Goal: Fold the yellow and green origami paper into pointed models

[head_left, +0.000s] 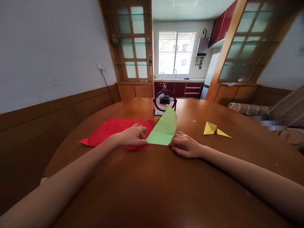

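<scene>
Green paper point(164, 129) at table point(152, 183) centre, folded, top flap curling up twd fan point(164, 102). L hand point(132, 136) flat, fingers loose, pressing paper's left corner; also lying over edge of red sheet point(114, 131), which sits just left of green, partly under it. R hand point(185, 145) at paper's right corner, fingers curled, tips pinching/holding edge down. Yellow folded piece point(213, 129) to the right, well apart from both hands. Fan upright just behind the green paper. Kitchen window point(176, 52) in bkgd.
</scene>
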{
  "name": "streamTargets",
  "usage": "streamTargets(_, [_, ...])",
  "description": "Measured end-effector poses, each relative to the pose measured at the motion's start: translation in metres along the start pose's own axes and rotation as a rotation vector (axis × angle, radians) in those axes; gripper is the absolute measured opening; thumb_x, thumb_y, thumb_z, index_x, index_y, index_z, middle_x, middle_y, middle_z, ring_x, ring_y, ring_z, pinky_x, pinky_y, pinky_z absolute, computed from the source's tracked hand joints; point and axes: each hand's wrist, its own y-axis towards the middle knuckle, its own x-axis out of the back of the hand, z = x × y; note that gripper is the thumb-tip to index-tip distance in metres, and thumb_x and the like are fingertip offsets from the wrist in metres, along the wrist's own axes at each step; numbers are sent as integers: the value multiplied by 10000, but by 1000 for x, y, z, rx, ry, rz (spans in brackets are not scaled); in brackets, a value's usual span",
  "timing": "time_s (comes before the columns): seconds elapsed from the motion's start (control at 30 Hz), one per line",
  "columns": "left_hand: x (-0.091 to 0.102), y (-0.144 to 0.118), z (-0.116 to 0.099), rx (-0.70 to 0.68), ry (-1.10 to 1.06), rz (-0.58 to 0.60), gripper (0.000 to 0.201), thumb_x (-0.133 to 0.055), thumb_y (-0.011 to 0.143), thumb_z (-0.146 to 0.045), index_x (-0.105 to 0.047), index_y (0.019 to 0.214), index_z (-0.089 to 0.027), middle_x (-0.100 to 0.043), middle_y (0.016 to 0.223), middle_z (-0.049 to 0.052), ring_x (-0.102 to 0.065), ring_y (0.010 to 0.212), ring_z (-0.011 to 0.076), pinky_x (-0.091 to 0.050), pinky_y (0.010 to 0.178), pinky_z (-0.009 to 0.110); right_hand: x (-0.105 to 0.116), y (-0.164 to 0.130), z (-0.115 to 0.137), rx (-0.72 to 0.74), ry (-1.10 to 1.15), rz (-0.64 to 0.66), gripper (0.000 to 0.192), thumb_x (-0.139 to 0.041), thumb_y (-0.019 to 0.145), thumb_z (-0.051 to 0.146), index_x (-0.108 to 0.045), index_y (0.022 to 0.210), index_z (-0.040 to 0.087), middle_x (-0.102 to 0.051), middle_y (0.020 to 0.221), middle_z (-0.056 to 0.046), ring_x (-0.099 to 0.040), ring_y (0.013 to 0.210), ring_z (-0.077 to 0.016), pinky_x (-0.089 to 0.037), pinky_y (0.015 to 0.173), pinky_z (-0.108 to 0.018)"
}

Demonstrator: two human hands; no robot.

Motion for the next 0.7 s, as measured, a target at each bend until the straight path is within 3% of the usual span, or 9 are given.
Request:
streamTargets(0.17, [2, -4, 11, 95, -57, 23, 377, -553, 818, -450, -673, 578, -184, -593, 856, 27, -499, 842, 185, -339, 860, 316, -1, -1, -1, -4, 15, -8, 99, -486, 871, 173, -583, 849, 180, -632, 813, -51, -557, 815, -183, -418, 837, -352])
streamTargets(0.3, [2, -3, 10, 52, -91, -6, 352, -528, 807, -386, -662, 556, -178, -589, 811, 24, -512, 758, 158, -382, 790, 287, -2, -2, -2, 11, 24, -14, 100, -490, 879, 179, -587, 854, 182, -641, 830, -54, -563, 823, -183, -427, 832, -351])
streamTargets(0.47, [-7, 3, 10, 130, -137, -270, 361, -408, 855, -336, -722, 766, -182, -607, 808, 32, -552, 737, 166, -408, 683, 272, -3, -2, -2, 40, 12, -14, 113, -491, 890, 188, -604, 900, 181, -650, 848, -64, -574, 825, -185, -448, 805, -347])
streamTargets(0.53, [-11, 5, 9, 193, -78, -324, 388, -404, 885, -392, -724, 814, -183, -623, 829, 42, -561, 757, 181, -402, 677, 280, -4, -2, -2, 51, 3, -6, 125, -486, 897, 191, -609, 916, 182, -657, 869, -72, -583, 842, -189, -456, 809, -350])
streamTargets(0.7, [-23, 10, 7, 199, -62, -269, 527, -383, 912, -575, -693, 734, -187, -610, 799, 45, -565, 739, 186, -386, 686, 285, -4, 0, -1, 70, -33, -5, 160, -470, 913, 187, -620, 967, 178, -675, 910, -87, -603, 869, -196, -471, 820, -358])
